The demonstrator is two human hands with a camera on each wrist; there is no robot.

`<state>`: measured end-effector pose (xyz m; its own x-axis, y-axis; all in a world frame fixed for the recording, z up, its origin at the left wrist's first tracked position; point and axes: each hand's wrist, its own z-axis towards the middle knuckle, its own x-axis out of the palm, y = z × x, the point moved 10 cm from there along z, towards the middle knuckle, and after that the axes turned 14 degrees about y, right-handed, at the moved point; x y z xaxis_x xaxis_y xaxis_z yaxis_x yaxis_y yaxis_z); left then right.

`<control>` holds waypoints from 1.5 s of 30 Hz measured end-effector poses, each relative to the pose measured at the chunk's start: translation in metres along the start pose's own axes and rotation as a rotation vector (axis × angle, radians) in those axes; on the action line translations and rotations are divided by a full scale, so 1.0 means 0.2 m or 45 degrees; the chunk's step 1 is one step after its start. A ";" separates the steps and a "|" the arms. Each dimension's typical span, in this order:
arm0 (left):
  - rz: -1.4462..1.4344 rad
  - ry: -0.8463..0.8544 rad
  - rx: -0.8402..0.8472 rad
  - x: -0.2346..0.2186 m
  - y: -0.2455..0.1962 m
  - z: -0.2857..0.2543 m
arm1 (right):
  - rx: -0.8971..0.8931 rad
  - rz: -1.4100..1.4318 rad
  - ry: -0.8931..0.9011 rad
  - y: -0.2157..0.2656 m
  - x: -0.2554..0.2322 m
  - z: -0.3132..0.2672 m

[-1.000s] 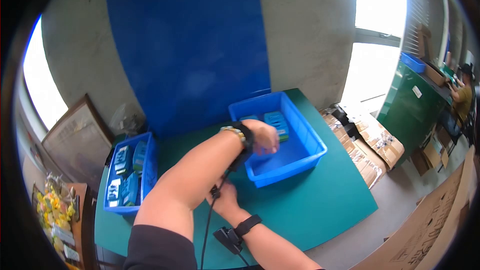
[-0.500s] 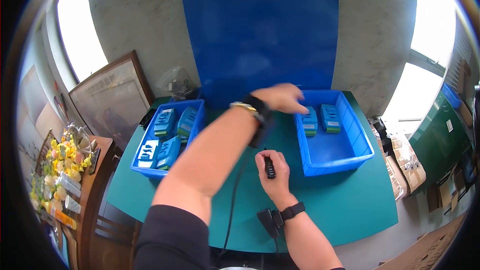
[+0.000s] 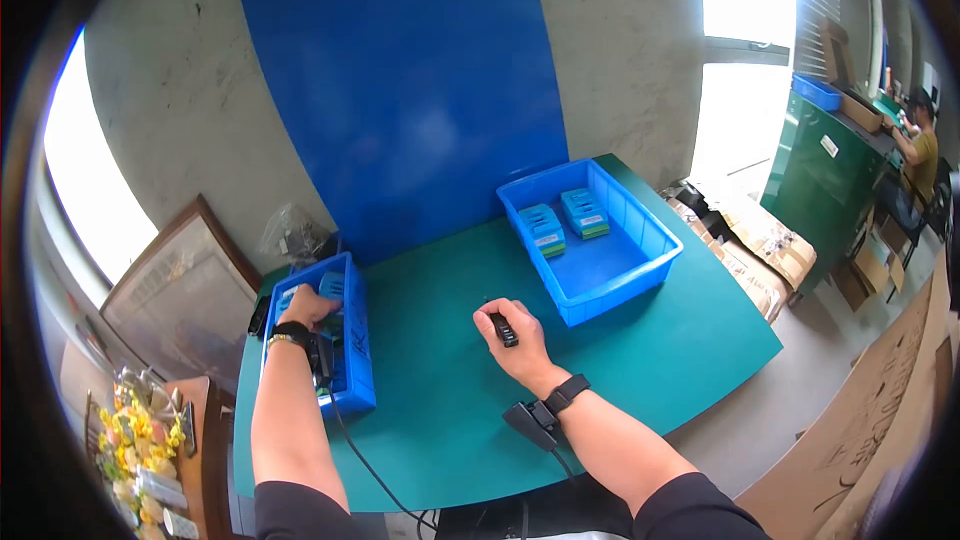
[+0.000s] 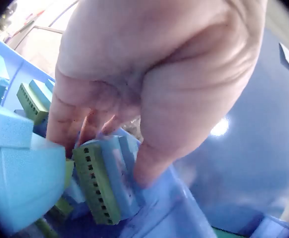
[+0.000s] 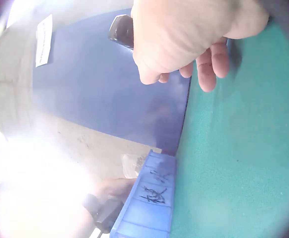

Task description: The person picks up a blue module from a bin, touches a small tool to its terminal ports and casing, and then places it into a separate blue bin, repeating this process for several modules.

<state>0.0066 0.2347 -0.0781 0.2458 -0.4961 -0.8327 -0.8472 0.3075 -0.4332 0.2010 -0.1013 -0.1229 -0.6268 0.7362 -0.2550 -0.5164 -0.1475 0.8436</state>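
Inside the left blue bin (image 3: pixel 359 340), my left hand (image 3: pixel 312 308) reaches down among several blue and green blocks. Thumb and fingers of my left hand (image 4: pixel 149 74) pinch one block with a row of dark holes (image 4: pixel 99 186) in the left wrist view, fingertips partly hidden behind it. My right hand (image 3: pixel 520 345) is curled round a small black device (image 3: pixel 504 330) above the green table. In the right wrist view, that black device (image 5: pixel 122 30) sticks out past my right hand (image 5: pixel 184 37).
A second blue bin (image 3: pixel 625 290) stands at the right, with two blue and green blocks (image 3: pixel 541 227) inside. A black cable (image 3: pixel 375 475) runs from the left wrist over the table (image 3: pixel 430 420). Cartons (image 3: pixel 755 255) lie beyond the right edge, and a person (image 3: pixel 920 160) sits far right.
My left hand has moved from the right bin across to the left bin and taken hold of a block there. The right hand still grips the black device. The head view has shifted.
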 end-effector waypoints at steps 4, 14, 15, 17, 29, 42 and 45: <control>-0.499 0.057 0.033 -0.03 0.08 0.05 | 0.064 0.072 0.033 -0.06 0.02 0.00; -1.941 0.537 0.890 0.20 -0.39 -0.50 | 0.082 0.375 0.064 0.02 0.06 0.01; -1.953 0.607 0.915 0.31 -0.42 -0.57 | 0.103 0.388 0.034 0.04 0.04 0.01; -2.222 0.689 0.760 0.58 -0.40 -0.57 | 0.176 0.466 0.075 0.05 0.04 -0.01; -2.439 0.830 0.557 0.95 -0.36 -0.50 | -0.305 0.208 0.278 0.37 0.13 -0.10; -2.417 0.817 0.617 0.95 -0.38 -0.53 | -0.382 0.037 0.394 0.40 0.22 -0.10; -2.424 0.819 0.630 0.95 -0.38 -0.53 | -0.359 0.108 0.402 0.39 0.23 -0.10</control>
<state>0.0688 0.0316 -0.1667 0.2127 -0.5047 0.8367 0.4098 -0.7312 -0.5453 0.1202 -0.0931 -0.0786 -0.7993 0.4816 -0.3594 -0.5669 -0.4058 0.7169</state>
